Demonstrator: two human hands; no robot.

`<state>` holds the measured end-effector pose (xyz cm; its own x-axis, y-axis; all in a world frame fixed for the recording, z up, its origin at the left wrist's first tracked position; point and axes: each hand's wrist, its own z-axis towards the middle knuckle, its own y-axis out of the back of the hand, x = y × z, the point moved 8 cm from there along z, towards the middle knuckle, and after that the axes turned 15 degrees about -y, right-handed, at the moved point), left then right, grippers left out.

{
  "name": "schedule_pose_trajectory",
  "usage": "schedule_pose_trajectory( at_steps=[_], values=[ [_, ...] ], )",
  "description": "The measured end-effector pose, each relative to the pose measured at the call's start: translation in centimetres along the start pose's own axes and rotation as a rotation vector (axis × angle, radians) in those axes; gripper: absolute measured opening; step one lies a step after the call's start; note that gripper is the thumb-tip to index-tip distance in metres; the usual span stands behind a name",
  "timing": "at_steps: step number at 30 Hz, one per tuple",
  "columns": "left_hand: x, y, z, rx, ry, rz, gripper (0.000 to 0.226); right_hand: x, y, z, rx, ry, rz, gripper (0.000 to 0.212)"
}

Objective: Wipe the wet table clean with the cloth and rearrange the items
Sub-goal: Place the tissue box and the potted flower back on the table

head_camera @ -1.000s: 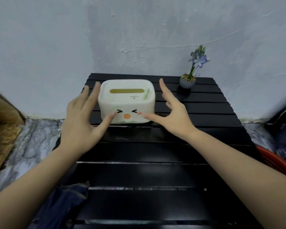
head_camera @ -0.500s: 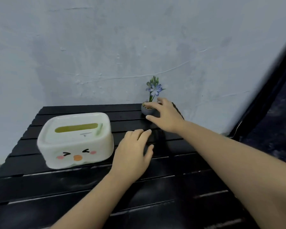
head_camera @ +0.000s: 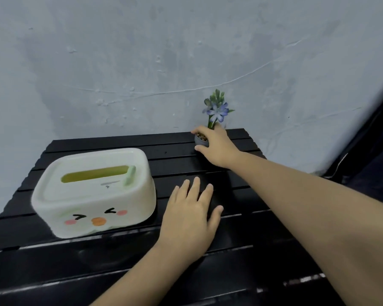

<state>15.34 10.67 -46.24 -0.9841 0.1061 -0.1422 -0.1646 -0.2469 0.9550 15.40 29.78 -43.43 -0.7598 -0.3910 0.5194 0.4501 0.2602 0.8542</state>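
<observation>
A black slatted table (head_camera: 241,257) fills the lower view. On its left stands a cream tissue box (head_camera: 93,193) with a cartoon face and a slot on top. At the back right corner sits a small grey flower pot (head_camera: 200,140) with a blue flower. My right hand (head_camera: 217,146) grips the pot, thumb in front and fingers curled over its far rim. My left hand (head_camera: 190,217) lies flat on the table just right of the tissue box, fingers straight. No cloth is in view.
A pale blue-grey wall (head_camera: 142,62) rises directly behind the table's back edge. A dark object (head_camera: 376,151) stands at the far right beyond the table's edge. Bare slats lie in front of the box and hands.
Both hands left the tissue box. My right hand reached to the flower pot and closed round it; my left hand settled flat on the table. The view swung to the right.
</observation>
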Motion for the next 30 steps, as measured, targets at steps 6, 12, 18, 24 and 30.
schedule_pose_trajectory(
  at_steps=[6,12,18,24,30],
  values=[
    [-0.3,0.7,-0.8,0.123,-0.022,-0.068,0.057,2.4,0.7,-4.1,0.020,0.078,0.043,0.044],
    [-0.8,2.6,-5.5,0.221,-0.023,-0.046,0.058,5.0,0.3,-10.9,0.068,0.152,0.063,0.046],
    [-2.3,4.7,-12.5,0.203,0.004,-0.064,0.055,5.4,-1.9,-14.9,0.100,0.114,0.056,0.052],
    [-2.9,5.5,-16.3,0.106,0.020,-0.098,0.055,6.0,-3.0,-16.0,0.087,0.109,0.043,0.053],
    [-2.8,5.4,-16.1,0.110,0.018,-0.106,0.052,6.5,-3.2,-16.4,0.085,0.095,-0.039,0.054]
  ],
)
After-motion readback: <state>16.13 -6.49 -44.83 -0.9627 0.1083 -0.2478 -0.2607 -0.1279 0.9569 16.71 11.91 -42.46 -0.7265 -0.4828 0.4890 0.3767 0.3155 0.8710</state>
